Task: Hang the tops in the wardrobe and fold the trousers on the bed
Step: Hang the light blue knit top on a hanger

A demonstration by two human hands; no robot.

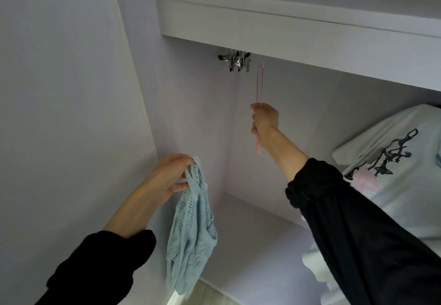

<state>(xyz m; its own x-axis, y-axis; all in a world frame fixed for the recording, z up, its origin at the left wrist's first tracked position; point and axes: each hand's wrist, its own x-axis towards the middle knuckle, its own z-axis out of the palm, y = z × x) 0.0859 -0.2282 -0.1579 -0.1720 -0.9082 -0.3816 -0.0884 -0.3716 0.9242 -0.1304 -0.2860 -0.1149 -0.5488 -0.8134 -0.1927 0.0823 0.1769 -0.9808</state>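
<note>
My left hand [171, 177] pinches the strap of a light blue knitted top [191, 233], which hangs limp below it in front of the open wardrobe. My right hand [265, 121] is raised inside the wardrobe and grips a thin pink hanger [259, 85]. The hanger's top reaches up to the rail just under the wardrobe's upper shelf [286, 30]. Both arms wear black sleeves.
A bunch of metal hanger hooks [237, 61] hangs on the rail at its left end. A pale blue printed top [401, 173] hangs at the right of the wardrobe. The wardrobe's white side wall [71, 113] stands at the left, its floor [262, 257] below.
</note>
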